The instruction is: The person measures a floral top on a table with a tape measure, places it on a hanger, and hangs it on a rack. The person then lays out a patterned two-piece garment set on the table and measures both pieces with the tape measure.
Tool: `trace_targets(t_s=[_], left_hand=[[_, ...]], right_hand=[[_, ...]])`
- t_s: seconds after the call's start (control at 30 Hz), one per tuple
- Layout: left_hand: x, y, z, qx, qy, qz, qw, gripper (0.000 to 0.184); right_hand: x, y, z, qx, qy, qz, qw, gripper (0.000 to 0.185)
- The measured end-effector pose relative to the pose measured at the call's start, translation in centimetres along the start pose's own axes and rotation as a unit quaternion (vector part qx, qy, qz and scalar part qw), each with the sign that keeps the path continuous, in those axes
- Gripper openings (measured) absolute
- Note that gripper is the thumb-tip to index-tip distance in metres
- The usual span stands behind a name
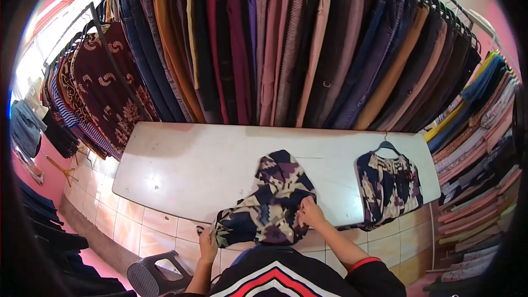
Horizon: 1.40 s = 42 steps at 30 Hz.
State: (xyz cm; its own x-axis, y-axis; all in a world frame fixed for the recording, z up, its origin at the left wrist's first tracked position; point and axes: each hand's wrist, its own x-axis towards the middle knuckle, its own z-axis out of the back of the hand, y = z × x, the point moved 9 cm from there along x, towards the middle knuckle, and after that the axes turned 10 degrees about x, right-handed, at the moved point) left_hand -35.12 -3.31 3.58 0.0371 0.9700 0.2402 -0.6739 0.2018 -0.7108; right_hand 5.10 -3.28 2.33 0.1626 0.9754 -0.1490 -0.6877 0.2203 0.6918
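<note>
A patterned garment [269,209] in navy, beige and purple lies bunched on the white table, its lower part reaching over the near edge. My left hand [208,243] is closed on its lower left end, just off the table edge. On the garment's right side, my right hand [311,213] pinches the cloth. Folds hide the garment's exact kind. To the right, a blouse [389,187] in a similar pattern lies on a dark hanger [387,146], its hem hanging past the near edge.
The white table [181,159] stands before me. Behind it hangs a dense rack of trousers [275,50]. Printed clothes [104,66] hang at the left, more garments [484,154] at the right. A dark plastic stool [157,275] stands on the tiled floor at lower left.
</note>
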Motion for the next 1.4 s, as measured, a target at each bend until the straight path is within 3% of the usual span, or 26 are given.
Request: trace_targets(t_s=[0.03,0.13,0.23,0.3,0.33,0.37,0.4,0.53,0.57,0.67,0.7,0.8,0.83,0.87,0.93,0.97,1.03,1.07,1.13,1.17,1.2,1.23,1.27,1.33,1.4], left_hand=[[-0.4,-0.7,0.0,0.006,-0.001,-0.014,1.000,0.012],[-1.1,-3.8,0.1,0.055,0.011,-0.051,0.997,0.015],[-0.5,-6.7,1.2,0.092,0.027,-0.103,0.990,0.016],[-0.4,-8.1,3.1,0.144,0.020,-0.145,0.979,0.019],[-0.3,-9.5,5.2,0.124,-0.042,-0.170,0.977,0.021],[-0.2,-6.7,6.2,0.103,-0.054,-0.130,0.985,0.023],[-0.1,-9.3,9.1,0.116,-0.113,-0.175,0.971,0.023],[-1.1,-14.5,14.0,0.236,-0.128,-0.217,0.939,0.021],[-1.3,-15.7,15.3,0.204,-0.159,-0.214,0.942,0.020],[-1.1,-16.8,18.5,0.073,-0.259,-0.200,0.942,0.014],[-0.7,-16.3,19.3,0.053,-0.273,-0.167,0.946,0.014],[0.5,-15.0,20.6,-0.032,-0.263,-0.040,0.964,0.017],[0.9,-14.2,20.9,-0.013,-0.270,-0.053,0.961,0.019],[1.1,-14.4,21.1,-0.055,-0.281,-0.069,0.956,0.020],[2.0,-15.1,20.8,-0.089,-0.210,-0.065,0.971,0.012],[2.7,-15.0,20.2,-0.072,-0.158,-0.078,0.982,0.011],[4.0,-14.2,19.0,-0.037,-0.050,-0.103,0.993,0.011],[4.3,-14.4,18.6,0.008,-0.005,-0.099,0.995,0.013],[5.0,-14.8,18.1,0.097,0.087,-0.094,0.987,0.019],[4.8,-17.3,18.0,0.156,0.078,-0.211,0.962,0.022],[5.2,-17.1,17.6,0.184,0.085,-0.238,0.950,0.022],[5.7,-16.5,16.9,0.212,0.093,-0.265,0.936,0.021],[6.0,-15.8,16.2,0.239,0.101,-0.291,0.921,0.020],[7.5,-14.1,16.4,0.234,0.047,-0.257,0.937,0.018],[9.8,-11.5,17.0,0.191,-0.042,-0.221,0.956,0.019]], right_hand=[[-1.4,2.1,2.0,0.028,-0.079,0.006,0.996,0.033],[-2.4,7.4,4.2,-0.025,-0.169,0.199,0.965,0.036],[-1.9,4.0,0.1,-0.123,-0.049,0.236,0.963,0.034],[-3.9,2.1,0.6,-0.060,-0.025,0.212,0.975,0.035],[-5.4,1.6,1.4,-0.030,-0.011,0.200,0.979,0.036],[-7.2,0.7,3.0,0.000,-0.029,0.169,0.985,0.035],[-9.3,0.4,5.2,0.028,-0.046,0.139,0.989,0.033],[-17.1,6.3,13.4,0.082,-0.173,0.246,0.950,0.026],[-18.5,8.4,15.3,0.103,-0.194,0.280,0.935,0.024],[-20.3,13.1,18.4,0.372,-0.040,0.339,0.863,0.013],[-20.4,14.3,18.2,0.417,0.009,0.334,0.845,0.010],[-20.0,12.4,14.8,0.213,0.122,0.226,0.943,0.021],[-19.9,13.4,14.4,0.181,0.117,0.256,0.943,0.025],[-19.7,12.9,14.4,0.239,0.133,0.200,0.941,0.025],[-19.8,12.2,14.9,0.349,0.162,0.086,0.919,0.026],[-19.8,13.3,17.2,0.374,0.143,0.126,0.908,0.034],[-19.0,10.9,20.4,0.449,0.098,0.064,0.886,0.038],[-18.2,10.1,21.3,0.532,0.191,0.087,0.821,0.041],[-17.6,9.1,22.3,0.216,0.126,0.082,0.965,0.039],[-17.8,8.7,21.0,0.173,0.178,0.108,0.963,0.035],[-18.1,9.0,19.6,0.127,0.229,0.135,0.956,0.030],[-18.2,8.3,18.7,0.131,0.287,0.077,0.946,0.022],[-17.8,8.5,19.3,0.125,0.253,0.069,0.957,0.020],[-17.2,9.0,20.6,0.112,0.184,0.054,0.975,0.017],[-16.2,9.8,21.5,0.228,0.136,0.106,0.958,0.019]])
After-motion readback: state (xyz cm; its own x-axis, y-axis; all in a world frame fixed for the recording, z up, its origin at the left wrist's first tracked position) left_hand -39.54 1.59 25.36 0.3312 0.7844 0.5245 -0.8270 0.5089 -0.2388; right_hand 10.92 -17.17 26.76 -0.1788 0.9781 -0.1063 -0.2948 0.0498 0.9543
